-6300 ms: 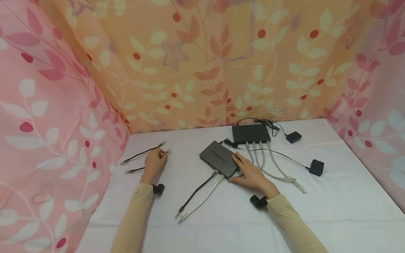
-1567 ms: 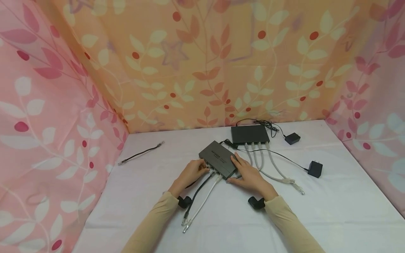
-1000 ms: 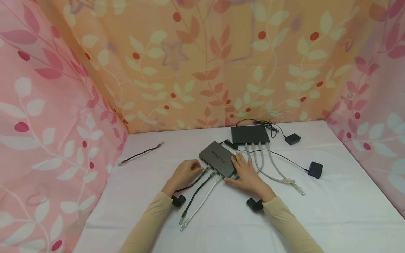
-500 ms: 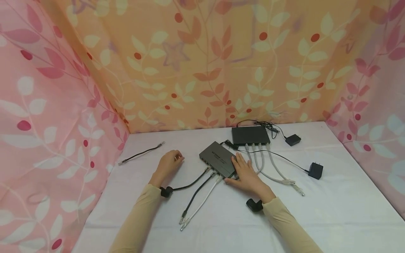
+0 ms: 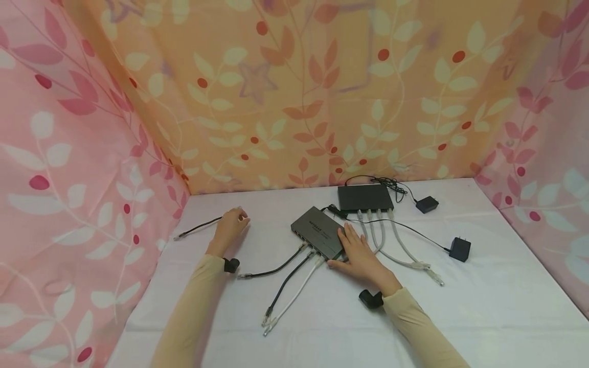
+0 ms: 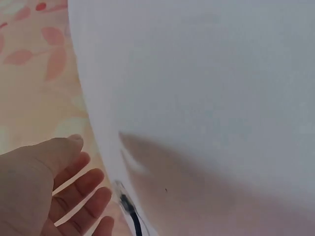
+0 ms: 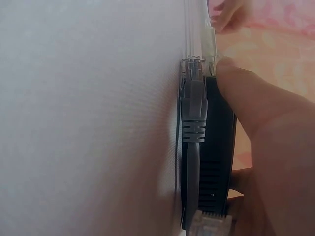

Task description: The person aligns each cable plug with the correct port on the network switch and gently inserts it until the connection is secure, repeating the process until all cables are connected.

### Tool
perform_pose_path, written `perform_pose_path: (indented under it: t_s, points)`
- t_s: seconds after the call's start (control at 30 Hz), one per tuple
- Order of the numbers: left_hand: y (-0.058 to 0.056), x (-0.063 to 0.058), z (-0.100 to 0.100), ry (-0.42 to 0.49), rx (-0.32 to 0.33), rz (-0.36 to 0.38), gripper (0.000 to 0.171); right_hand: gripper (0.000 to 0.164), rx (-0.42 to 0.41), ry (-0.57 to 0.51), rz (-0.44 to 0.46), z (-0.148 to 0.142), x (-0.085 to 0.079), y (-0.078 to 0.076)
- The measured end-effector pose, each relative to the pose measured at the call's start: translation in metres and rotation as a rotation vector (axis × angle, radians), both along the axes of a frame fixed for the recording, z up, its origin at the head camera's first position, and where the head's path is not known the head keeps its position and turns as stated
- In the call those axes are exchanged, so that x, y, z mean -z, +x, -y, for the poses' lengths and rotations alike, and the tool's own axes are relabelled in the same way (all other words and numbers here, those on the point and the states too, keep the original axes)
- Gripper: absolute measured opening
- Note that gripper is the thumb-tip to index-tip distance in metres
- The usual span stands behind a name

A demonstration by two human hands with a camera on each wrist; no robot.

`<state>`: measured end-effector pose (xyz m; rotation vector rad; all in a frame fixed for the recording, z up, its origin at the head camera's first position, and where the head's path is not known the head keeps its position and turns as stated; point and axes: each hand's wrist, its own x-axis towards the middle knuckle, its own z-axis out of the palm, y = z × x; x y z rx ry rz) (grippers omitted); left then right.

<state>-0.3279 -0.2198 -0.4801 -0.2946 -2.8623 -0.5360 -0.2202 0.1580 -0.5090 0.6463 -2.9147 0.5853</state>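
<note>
My left hand (image 5: 228,230) hovers over the far end of a short black network cable (image 5: 200,227) at the table's left. In the left wrist view its fingers are loosely bent, apart from the cable's clear plug (image 6: 125,199). My right hand (image 5: 361,253) rests with extended fingers on the right end of the grey Netgear switch (image 5: 317,230). From the switch's front ports run a black cable (image 5: 276,269), a second black cable (image 5: 290,279) and a white cable (image 5: 299,291). In the right wrist view, a grey cable plug (image 7: 194,108) lies along the switch's side.
Behind the switch sits a black box (image 5: 365,198) with several grey cables (image 5: 400,240) plugged into its front. Two black power adapters (image 5: 427,204) lie at the right, on thin cords. Patterned curtains (image 5: 285,102) close off the back and both sides.
A black cable from the left was inserted into the switch's front port. My left hand then released it and went left to the other black cable. The right hand stayed on the switch.
</note>
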Motion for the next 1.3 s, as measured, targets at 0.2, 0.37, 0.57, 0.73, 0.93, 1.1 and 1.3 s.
perform_pose_path:
  t_s: [0.2, 0.37, 0.57, 0.73, 0.93, 1.1, 1.3]
  points:
    - [-0.010, 0.001, 0.012, -0.025, -0.078, 0.002, 0.022, 0.092, 0.000, 0.002, -0.002, -0.001, 0.000, 0.000]
    - [-0.016, 0.003, 0.020, 0.010, -0.132, -0.014, 0.025, 0.093, -0.003, 0.000, -0.002, -0.001, 0.000, 0.000]
    - [-0.022, 0.015, 0.031, -0.003, -0.170, -0.021, 0.034, 0.093, -0.004, 0.009, 0.000, -0.001, 0.000, 0.000]
    - [-0.023, 0.022, 0.038, 0.015, -0.203, 0.007, 0.032, 0.093, -0.005, 0.012, 0.004, -0.001, 0.001, 0.001]
    - [-0.023, 0.024, 0.041, 0.020, -0.200, -0.018, 0.026, 0.094, -0.003, 0.011, -0.005, -0.001, 0.003, 0.000]
    - [-0.023, 0.026, 0.041, 0.045, -0.183, -0.031, 0.024, 0.094, -0.010, 0.005, -0.006, -0.001, 0.002, 0.000]
    - [-0.021, 0.028, 0.035, 0.058, -0.125, -0.050, 0.021, 0.093, 0.001, 0.002, -0.010, -0.002, 0.003, 0.000]
